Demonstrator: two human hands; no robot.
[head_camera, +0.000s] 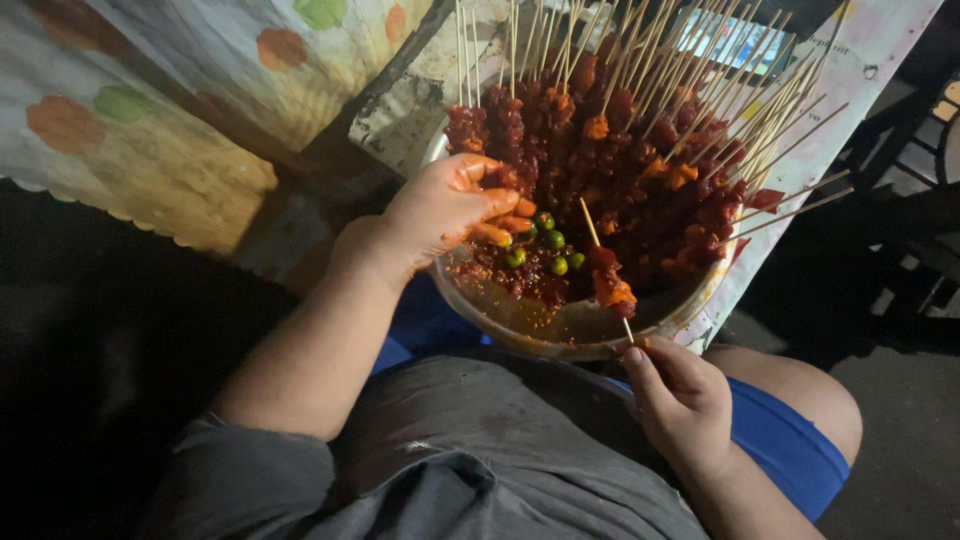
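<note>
Skewering red marinated meat onto a thin bamboo skewer (605, 265) is the work in the head view: the right hand (685, 400) pinches the stick's lower end at the near rim of the wide round metal bowl (560, 335), with a couple of meat chunks already threaded on. The left hand (450, 210), fingers curled and sauce-stained, reaches into the loose meat and small green chillies (548, 240), though whether it grips a piece I cannot tell. Judging by the large fan of finished skewers (640, 130) stacked at the bowl's far side and the little loose meat left, most of the job looks done.
</note>
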